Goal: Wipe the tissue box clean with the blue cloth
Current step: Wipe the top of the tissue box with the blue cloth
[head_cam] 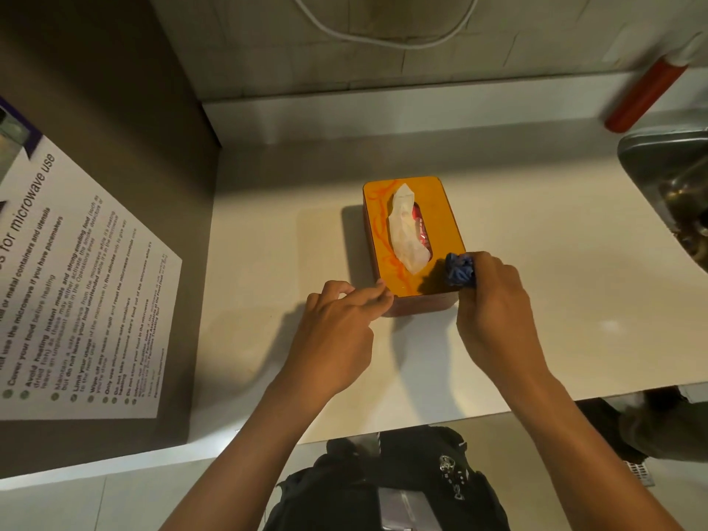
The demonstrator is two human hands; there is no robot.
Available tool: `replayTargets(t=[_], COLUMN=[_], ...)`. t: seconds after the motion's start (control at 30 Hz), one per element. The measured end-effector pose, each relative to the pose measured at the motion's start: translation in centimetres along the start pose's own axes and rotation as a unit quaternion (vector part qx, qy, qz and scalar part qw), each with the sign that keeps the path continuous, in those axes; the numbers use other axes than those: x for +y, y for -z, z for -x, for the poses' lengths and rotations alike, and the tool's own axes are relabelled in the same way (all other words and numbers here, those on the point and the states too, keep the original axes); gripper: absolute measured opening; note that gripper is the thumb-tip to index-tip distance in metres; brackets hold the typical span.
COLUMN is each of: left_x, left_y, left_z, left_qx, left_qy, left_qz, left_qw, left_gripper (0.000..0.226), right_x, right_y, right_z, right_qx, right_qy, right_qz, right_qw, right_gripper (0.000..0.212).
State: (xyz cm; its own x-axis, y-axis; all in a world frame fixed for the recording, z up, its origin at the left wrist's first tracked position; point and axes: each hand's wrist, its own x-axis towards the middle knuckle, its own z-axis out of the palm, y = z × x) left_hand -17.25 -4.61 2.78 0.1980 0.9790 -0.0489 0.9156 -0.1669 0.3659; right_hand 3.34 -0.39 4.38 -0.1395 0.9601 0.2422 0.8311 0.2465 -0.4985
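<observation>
Head view, nearest first: both forearms reach up from the bottom edge over a pale counter (536, 262). The left hand (337, 323) lies at the near left corner of the tissue box (412, 239), its fingers extended loosely and the fingertips (383, 291) touching the box's near left edge; it holds nothing. The right hand (494, 300) is at the near right corner, fingers curled round a bunched blue cloth (459, 270) that presses on the orange lid at that corner. The box sits on the counter between and just beyond the two hands, its long axis running away from the person and leaning slightly left at the far end. A white tissue (408, 231) stands out of the lid's slot, along the same axis. Further off, a sink (659, 162) shows at the right, a microwave-use notice (76, 281) at the left, and a white cable (383, 36) hangs on the back wall.
</observation>
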Motion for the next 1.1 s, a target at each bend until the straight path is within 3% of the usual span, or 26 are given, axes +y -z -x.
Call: replayTargets(t=[0.17,0.33,0.53,0.8,1.1], left_x=[0.0,-0.2,-0.6,-0.4,-0.5], left_y=[-0.2,-0.4,-0.4,-0.2,-0.5], left_z=[0.0,0.1,0.5,0.3,0.4], left_qx=[0.004,0.009,0.014,0.012,0.016], left_qy=[-0.004,-0.011,-0.024,-0.026,-0.018], left_qz=[0.011,0.017,-0.007,-0.016,-0.015], left_qw=[1.000,1.000,1.000,0.999,1.000], left_gripper=[0.062,0.065,0.073,0.068,0.072], right_x=[-1.7,-3.6,-1.7,-3.5,-3.5], right_y=[-1.4,-2.2,-0.5,-2.2,-2.2], right_z=[0.7,1.8,1.4,0.0,-1.3], right_qx=[0.008,-0.019,-0.037,-0.054,-0.051], right_qy=[0.017,0.037,0.023,0.040,0.029], right_qz=[0.056,0.043,0.052,0.076,0.038], right_qw=[0.998,0.998,0.998,0.995,0.998], right_gripper=[0.012,0.025,0.010,0.032,0.037])
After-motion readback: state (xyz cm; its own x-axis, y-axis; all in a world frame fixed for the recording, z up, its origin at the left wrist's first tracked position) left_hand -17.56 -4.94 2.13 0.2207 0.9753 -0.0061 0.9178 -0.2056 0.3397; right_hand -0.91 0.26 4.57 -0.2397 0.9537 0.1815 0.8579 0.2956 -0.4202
